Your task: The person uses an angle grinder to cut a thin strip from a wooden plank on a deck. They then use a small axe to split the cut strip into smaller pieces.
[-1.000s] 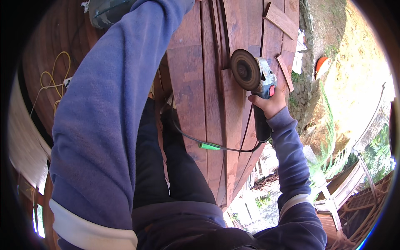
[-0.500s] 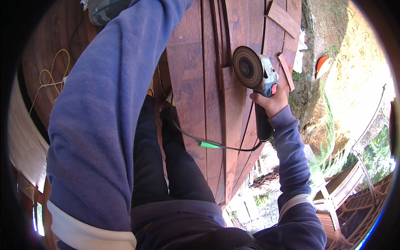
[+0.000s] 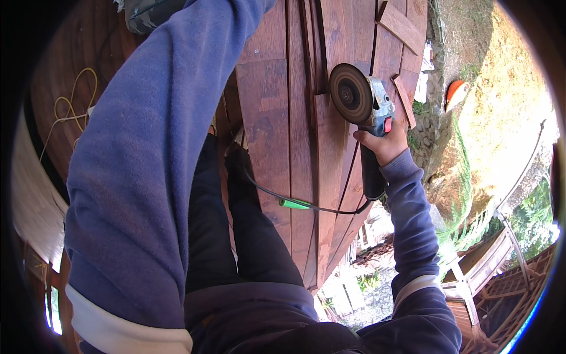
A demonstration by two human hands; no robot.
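Note:
My right hand is wrapped round the body of an angle grinder with a blue-grey head and a red switch. Its brown cutting disc faces left, held over the reddish wooden planks. From the grinder's lower end a dark cord runs left across the planks toward my feet, passing by a bright green piece. My left arm, in a blue sleeve, stretches up past the top edge of the picture, so my left hand is out of sight.
A loose wood offcut lies at the upper right of the planks, with a narrower strip below it. Beyond the planks' right edge are sunlit ground and an orange object. A yellow cord loops at the left. A dark bag-like object sits at the top.
Almost nothing differs. The view has shifted very slightly; my right hand keeps the angle grinder in nearly the same place.

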